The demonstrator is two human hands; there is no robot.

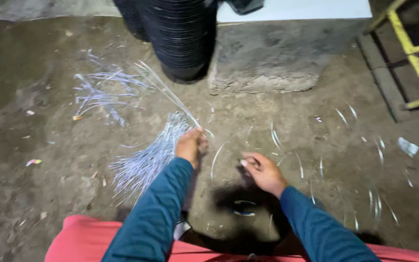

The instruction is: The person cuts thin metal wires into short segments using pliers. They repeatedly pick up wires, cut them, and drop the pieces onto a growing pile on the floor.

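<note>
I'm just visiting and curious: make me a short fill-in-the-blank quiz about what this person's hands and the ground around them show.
1. The left hand grips a bundle of thin silvery ____.
2. Both sleeves are dark ____.
3. The stack of black pots stands at the ____ of the picture.
4. The metal frame at the right edge is painted ____.

Missing words: strips; teal; top; yellow

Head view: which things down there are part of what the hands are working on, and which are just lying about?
In hand:
- left hand gripping a few thin silver strips
- bundle of silver strips beside it
- right hand, fingers pinched; what they hold is too small to tell

Lying about:
- curved silver offcuts on the ground
- loose strip pile
- black stacked pots
- yellow frame
- concrete slab
</note>
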